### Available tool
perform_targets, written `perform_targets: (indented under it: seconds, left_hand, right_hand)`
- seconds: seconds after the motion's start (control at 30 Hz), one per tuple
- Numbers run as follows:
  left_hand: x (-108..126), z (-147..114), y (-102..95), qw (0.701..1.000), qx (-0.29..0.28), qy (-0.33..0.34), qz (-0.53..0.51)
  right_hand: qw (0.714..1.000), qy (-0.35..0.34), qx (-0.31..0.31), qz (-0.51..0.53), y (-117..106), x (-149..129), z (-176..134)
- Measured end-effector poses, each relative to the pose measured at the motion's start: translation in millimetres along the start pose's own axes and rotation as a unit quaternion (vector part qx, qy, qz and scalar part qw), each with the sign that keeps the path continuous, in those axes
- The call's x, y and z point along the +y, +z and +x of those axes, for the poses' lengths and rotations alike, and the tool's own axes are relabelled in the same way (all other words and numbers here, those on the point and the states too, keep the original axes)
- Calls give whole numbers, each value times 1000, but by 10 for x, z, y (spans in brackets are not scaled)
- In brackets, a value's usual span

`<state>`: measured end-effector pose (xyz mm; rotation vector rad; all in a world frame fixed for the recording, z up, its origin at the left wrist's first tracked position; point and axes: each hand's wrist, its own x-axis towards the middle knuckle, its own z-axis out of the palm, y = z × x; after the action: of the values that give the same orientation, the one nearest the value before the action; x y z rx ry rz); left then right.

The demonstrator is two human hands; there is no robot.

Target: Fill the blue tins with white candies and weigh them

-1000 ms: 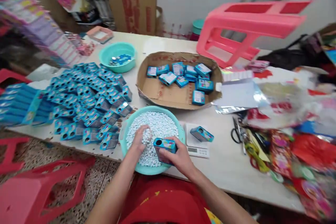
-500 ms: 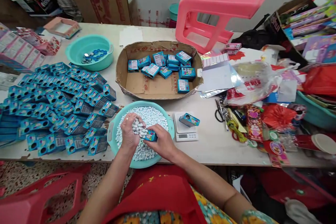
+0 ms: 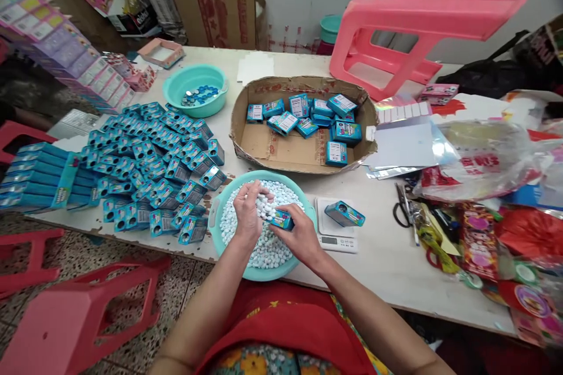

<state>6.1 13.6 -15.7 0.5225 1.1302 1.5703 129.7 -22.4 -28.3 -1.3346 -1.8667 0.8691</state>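
Note:
My left hand (image 3: 248, 211) is cupped around a heap of small white candies (image 3: 265, 207), over a turquoise basin (image 3: 214, 220) full of the same candies. In my right hand (image 3: 300, 231) is a small blue candy box (image 3: 282, 220), its end held against the heap; whether candies are passing into it I cannot tell. Just right of the basin, another blue box (image 3: 344, 214) lies tilted on a white digital scale (image 3: 338, 244). Many more blue boxes (image 3: 149, 170) stand crowded together on the left of the table.
Behind the basin is a cardboard tray (image 3: 281, 149) with several blue boxes. A smaller turquoise bowl (image 3: 193, 76) holds blue round pieces. Scissors (image 3: 402, 205), plastic bags (image 3: 468, 158) and an upturned pink stool (image 3: 396, 23) are on the right.
The camera view has swung left, so everything sits further right. Both hands stay together over the basin, with the candies in the left and the box in the right.

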Motion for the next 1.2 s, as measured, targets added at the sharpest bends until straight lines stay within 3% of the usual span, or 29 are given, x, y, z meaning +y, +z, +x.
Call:
perform_targets:
  seconds: [0.17,0.73,1.2]
  left_hand:
    - [11,3,-24,999,3,23,34]
    - [58,89,-32,1000,-8,6,-25]
    - [35,111,-79,999,-10,31,-5]
  right_hand:
    - [1000,-9,5,-4,19,-8,45]
    - [999,27,9,16,86,-12,127]
    - [998,22,23,45,122,-47,184]
